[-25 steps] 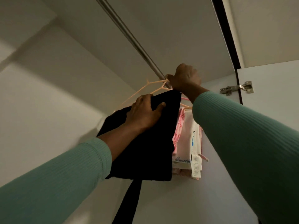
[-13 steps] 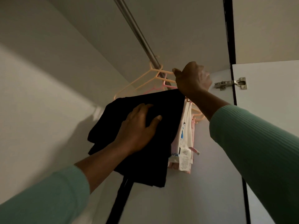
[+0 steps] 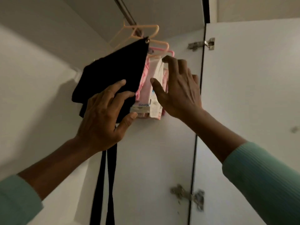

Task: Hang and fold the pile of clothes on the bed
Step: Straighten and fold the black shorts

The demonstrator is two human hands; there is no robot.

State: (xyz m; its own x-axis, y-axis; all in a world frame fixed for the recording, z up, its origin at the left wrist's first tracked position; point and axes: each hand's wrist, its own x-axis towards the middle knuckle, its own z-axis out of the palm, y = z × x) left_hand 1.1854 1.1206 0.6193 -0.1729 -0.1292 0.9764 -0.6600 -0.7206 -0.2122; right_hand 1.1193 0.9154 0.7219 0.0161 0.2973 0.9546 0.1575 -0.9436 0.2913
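right hand [image 3: 180,91] lowered to the hung clothes [image 3: 145,93]

Dim, warm light, brightest on the left wall [image 3: 32,98], where the black garment [image 3: 112,73] casts a soft shadow. The lower hinge [image 3: 188,195] is smeared by blur, and the sleeves [image 3: 267,181] look soft.

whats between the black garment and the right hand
Pink and white clothes hang between the black garment and the right hand, seen in the head view.
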